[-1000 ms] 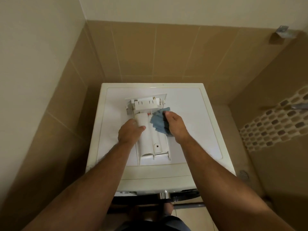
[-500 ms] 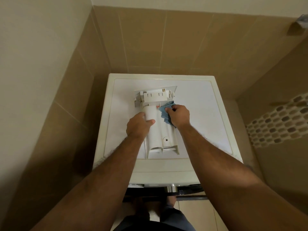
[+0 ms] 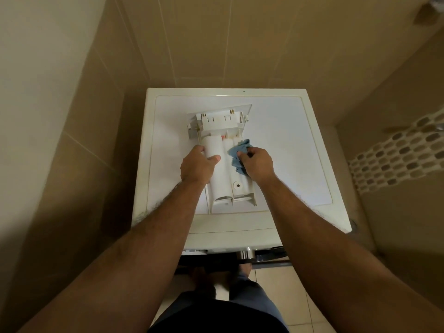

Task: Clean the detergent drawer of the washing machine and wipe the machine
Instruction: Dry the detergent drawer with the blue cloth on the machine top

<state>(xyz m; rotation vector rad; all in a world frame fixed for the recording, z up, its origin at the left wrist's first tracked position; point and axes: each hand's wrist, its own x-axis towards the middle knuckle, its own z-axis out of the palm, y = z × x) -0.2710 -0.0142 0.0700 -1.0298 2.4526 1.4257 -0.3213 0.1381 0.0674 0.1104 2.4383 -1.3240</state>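
The white detergent drawer [image 3: 224, 181] lies upside down on the flat top of the white washing machine [image 3: 293, 150], its front panel pointing toward the back wall. My left hand [image 3: 198, 165] grips the drawer's left side, thumb across its rounded underside. My right hand [image 3: 257, 162] holds a crumpled blue cloth [image 3: 236, 152] and presses it on the drawer's right side, near the front-panel end. Part of the cloth is hidden under my fingers.
Tan tiled walls close in behind and left of the machine. A mosaic strip [image 3: 394, 157] runs along the right wall. The machine's dark door and a chrome knob [image 3: 245, 254] show below the front edge, with my legs and the tiled floor beneath.
My right hand has slid the blue cloth across the drawer's right side toward its front-panel end. My left hand keeps its grip. The camera has tilted, shifting the machine in the frame.
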